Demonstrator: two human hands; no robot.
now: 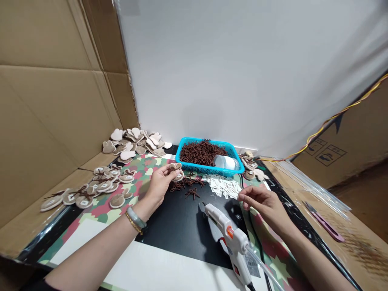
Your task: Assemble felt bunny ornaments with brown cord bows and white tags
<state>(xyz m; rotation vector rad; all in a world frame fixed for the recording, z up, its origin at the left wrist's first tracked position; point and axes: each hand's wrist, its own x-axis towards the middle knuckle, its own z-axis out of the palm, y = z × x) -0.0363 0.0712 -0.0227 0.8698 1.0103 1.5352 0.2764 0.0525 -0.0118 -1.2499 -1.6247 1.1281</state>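
My left hand (161, 182) pinches a small beige felt bunny-head patch (178, 173) with a brown bow and a white tag, above the black mat (172, 220). Beneath and beside that hand lie loose brown bows (191, 190). My right hand (262, 202) is at the right end of a heap of small white tags (224, 186). Its thumb and forefinger are pressed together, and whatever they may hold is too small to make out. Between both forearms a white hot glue gun (228, 230) rests with its nozzle pointing away, touched by neither hand.
A blue basket (209, 169) holds many brown bows and a white-labelled container (224, 162). Plain bunny patches (141, 141) pile up at the back left; bowed, tagged ones (104, 184) lie nearer. At right are a pink cutter (325, 222) and clear glue sticks (315, 188).
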